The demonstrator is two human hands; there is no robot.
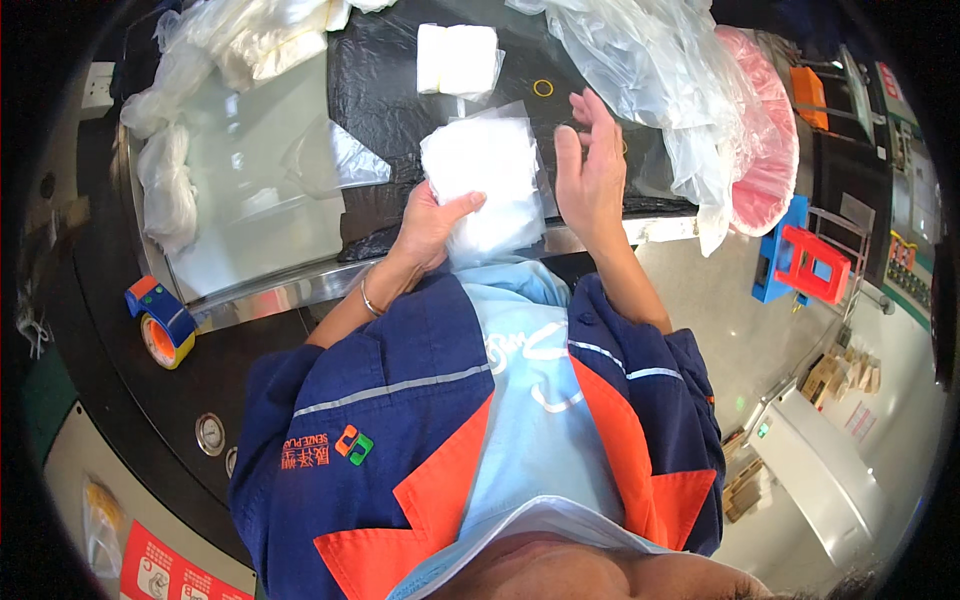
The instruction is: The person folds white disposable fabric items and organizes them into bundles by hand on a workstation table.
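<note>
My left hand (432, 220) grips a stack of thin, whitish clear plastic bags (490, 165) by its left side, thumb on top. Just right of the stack, my right hand (598, 180) is raised with thumb and fingers apart and nothing in it. A yellow rubber band (543, 88) lies on the black plastic sheet (390, 60) beyond the stack. Another bit of yellow shows at the right hand's edge, mostly hidden. Farther away sits a smaller folded bundle of white bags (457, 60).
Loose clear plastic (640, 90) heaps up on the right beside pink plastic (765, 140). More clear bags (170, 185) cover the table's left side. A flat clear bag (357, 160) lies left of the stack. The table's metal edge (270, 298) runs nearby, with a tape dispenser (163, 325) beside it.
</note>
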